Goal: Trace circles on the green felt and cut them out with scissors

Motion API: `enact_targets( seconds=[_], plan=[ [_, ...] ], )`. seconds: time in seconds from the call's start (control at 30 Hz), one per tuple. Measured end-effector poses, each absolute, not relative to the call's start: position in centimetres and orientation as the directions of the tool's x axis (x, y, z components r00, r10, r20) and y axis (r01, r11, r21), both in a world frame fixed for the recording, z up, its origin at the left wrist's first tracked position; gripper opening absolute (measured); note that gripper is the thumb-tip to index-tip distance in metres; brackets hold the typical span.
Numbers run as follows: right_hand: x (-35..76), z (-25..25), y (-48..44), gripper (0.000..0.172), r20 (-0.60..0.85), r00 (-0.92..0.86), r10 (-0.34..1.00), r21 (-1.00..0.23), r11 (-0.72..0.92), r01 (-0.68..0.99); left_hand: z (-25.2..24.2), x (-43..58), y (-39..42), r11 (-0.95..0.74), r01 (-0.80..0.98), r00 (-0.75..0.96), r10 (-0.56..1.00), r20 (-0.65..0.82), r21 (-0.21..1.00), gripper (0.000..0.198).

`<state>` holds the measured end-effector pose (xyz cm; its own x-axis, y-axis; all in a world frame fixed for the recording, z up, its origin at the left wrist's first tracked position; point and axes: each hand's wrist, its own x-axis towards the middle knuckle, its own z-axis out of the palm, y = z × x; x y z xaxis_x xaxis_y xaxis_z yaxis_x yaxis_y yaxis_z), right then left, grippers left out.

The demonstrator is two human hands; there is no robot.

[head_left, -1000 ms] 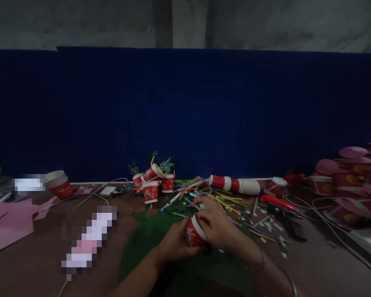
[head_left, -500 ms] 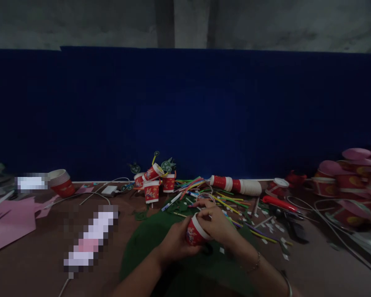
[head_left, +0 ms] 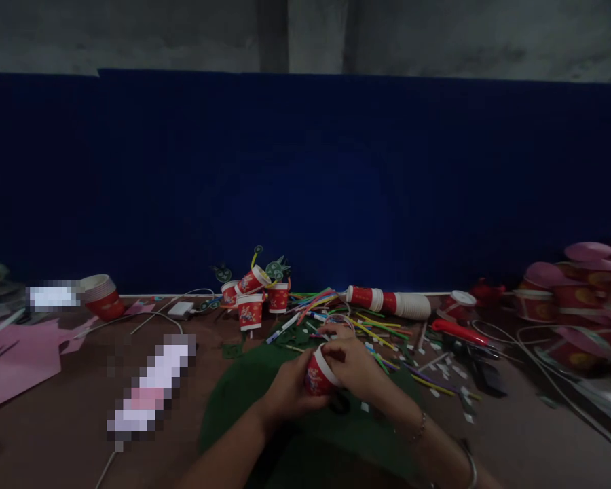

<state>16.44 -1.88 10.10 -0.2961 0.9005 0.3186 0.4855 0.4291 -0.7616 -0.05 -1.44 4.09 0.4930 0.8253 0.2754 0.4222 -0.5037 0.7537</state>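
We can read no text, label, brand or number anywhere. The held cup (head_left: pixel 316 375) bears a pale print on red — we make out no letters in it. The cup in front of the blue wall (head_left: pixel 310 176), the foremost of its cluster (head_left: pixel 250 314), carries a similar print, too small for us to read. On the stacked cups (head_left: pixel 576 299) at right, the yellowish marks are blurred — and coarse pixels cover the pale oblong (head_left: pixel 150 387).

Dim, murky light leaves the blue partition (head_left: pixel 305 176) nearly black toward both sides, and the green sheet (head_left: pixel 234 390) sinks into shadow at the bottom edge. Coarse pixel blocks mask two pale patches (head_left: pixel 155 377) on the left. Wide-angle stretching and blur smear the pink-topped cups (head_left: pixel 573 299) far right; the red paper cup (head_left: pixel 318 375) near centre looks sharper.
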Motion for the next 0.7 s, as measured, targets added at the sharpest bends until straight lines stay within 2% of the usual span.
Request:
enact_targets(
  seconds=[0.17,0.27,0.43,0.57,0.7],
  plan=[
    [16.4,9.8,-1.8,0.021,0.389,-0.264,0.882,-0.682,0.469,0.561,4.3,0.0,-1.4,-0.502,0.415,0.507,0.82,0.265,0.758,0.062],
    [16.4,9.1,-1.3,0.021,0.38,-0.224,0.897,-0.738,0.44,0.512,4.5,0.1,-1.4,-0.502,0.437,0.512,0.821,0.253,0.746,0.062],
    [16.3,8.5,-0.9,0.018,0.236,-0.204,0.95,-0.886,0.297,0.356,4.7,0.2,-1.4,-0.497,0.462,0.506,0.828,0.241,0.735,0.059],
    [16.4,8.9,-0.9,0.018,0.328,-0.17,0.929,-0.801,0.369,0.471,4.6,0.2,-1.4,-0.481,0.464,0.503,0.834,0.226,0.744,0.061],
    [16.5,9.2,-0.8,0.018,0.297,-0.196,0.935,-0.805,0.355,0.474,4.4,0.1,-1.4,-0.493,0.458,0.505,0.829,0.24,0.74,0.063]
  ],
)
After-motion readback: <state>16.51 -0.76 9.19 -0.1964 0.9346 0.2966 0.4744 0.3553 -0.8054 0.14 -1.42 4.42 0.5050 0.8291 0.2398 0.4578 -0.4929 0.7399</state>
